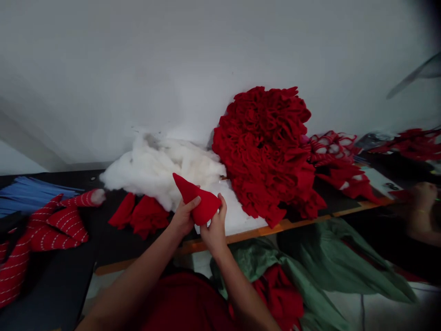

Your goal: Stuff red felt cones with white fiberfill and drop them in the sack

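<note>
- Above the front edge of the dark table point(62, 285), near the middle of the view, is the red cloth cone point(205, 207); it is held tilted, tip toward the upper left and wide end toward the lower right.
- Left hand point(184, 218): partly closed, gripping the cone's left side. The thumb presses on the near face; the other fingers are largely hidden.
- Right hand point(214, 230): partly closed about the wide end, with digits spread at the rim. Whether any fingertip is inside the cone cannot be told.
- White stuffing point(155, 168): a loose heap behind the cone, against the wall point(138, 69).
- Small red pieces point(149, 216): located in front of the stuffing, to the left of the hands.
- White sheet point(244, 211): flat on the table, just right of the hands.
- Large red pile point(265, 151): many cloth pieces stacked high, right of the stuffing.
- Stitched red items point(65, 227): at far left, marked with white dashed lines, near a bundle of blue strips point(31, 193).
- Green cloth point(330, 262): below the table edge at right, with red fabric point(280, 294) beside it.
- Co-worker's hand point(423, 195): at the far right, blurred; its grip cannot be told.
</note>
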Tool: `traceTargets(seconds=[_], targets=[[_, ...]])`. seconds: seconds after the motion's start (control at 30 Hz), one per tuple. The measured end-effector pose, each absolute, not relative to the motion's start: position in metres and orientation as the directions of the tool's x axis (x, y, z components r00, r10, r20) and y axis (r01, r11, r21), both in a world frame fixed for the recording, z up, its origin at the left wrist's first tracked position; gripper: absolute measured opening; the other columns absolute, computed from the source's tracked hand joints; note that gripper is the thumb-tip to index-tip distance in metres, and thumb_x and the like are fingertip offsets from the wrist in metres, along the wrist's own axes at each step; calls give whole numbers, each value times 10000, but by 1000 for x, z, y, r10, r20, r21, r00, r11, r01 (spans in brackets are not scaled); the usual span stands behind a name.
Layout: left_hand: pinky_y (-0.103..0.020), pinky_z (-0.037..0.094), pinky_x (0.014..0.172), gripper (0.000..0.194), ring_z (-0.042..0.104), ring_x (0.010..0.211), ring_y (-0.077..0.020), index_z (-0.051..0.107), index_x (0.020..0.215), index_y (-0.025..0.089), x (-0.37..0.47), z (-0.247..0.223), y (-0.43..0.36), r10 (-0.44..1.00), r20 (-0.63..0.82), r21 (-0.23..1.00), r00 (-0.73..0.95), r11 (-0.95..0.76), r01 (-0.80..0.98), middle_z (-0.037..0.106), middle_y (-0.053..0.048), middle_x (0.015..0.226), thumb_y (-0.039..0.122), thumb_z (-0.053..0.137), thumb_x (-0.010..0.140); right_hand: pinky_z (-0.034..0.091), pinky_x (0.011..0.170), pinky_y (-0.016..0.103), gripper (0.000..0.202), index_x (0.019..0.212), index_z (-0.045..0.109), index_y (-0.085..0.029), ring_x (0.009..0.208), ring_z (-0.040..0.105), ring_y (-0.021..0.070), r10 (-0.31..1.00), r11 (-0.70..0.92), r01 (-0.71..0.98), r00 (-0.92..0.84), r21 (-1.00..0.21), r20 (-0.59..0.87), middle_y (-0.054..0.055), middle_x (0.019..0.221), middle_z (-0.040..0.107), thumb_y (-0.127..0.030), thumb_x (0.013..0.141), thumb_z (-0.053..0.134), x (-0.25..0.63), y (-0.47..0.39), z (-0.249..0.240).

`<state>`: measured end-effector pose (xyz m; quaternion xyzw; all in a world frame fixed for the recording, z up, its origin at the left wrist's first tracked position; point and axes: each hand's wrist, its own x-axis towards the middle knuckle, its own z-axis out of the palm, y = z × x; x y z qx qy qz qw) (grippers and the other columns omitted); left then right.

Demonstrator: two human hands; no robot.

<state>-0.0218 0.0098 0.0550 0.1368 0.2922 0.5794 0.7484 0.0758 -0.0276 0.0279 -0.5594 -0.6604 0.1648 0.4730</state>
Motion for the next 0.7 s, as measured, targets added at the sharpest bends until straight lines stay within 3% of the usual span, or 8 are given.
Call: traceTargets(seconds=[0.1,0.3,0.43,0.57,0.7], targets=[[-257,480,708,452,617,728,-137,562,1048,158,-23,54,9,939,-306,528,155,303,-793,661,-25,838,188,705,619,302,1045,440,577,1226,420,-138,1294,266,265,915,321,563,24,-761,403,143,1403,154,-18,663,457,77,-28,29],[-273,490,723,408,624,754,-151,565,1033,166,-23,54,6,931,-291,542,220,350,-764,666,-36,852,181,686,644,318,1043,412,639,1271,370,-159,1276,312,254,927,344,496,-46,-797,371,116,1446,27,-5,657,449,76,-30,33],[-297,485,766,393,628,750,-159,574,1011,160,-23,55,6,923,-314,518,224,365,-773,668,-39,848,202,689,638,298,1050,431,580,1191,460,-152,1276,304,266,912,348,521,3,-780,409,111,1442,18,1,632,468,76,-29,33],[-334,472,819,433,631,816,-188,564,1032,160,-24,54,4,928,-280,523,247,363,-771,667,-55,893,186,695,620,289,1054,435,645,1255,405,-183,1309,240,240,921,351,485,-22,-801,390,102,1429,117,-17,637,485,79,-26,32],[-300,500,752,396,638,787,-179,571,1017,157,-25,52,4,907,-334,479,256,397,-783,673,-61,893,163,676,635,327,1026,439,582,1217,451,-204,1289,261,239,938,329,475,-64,-816,340,93,1387,215,-55,656,495,84,-27,32]])
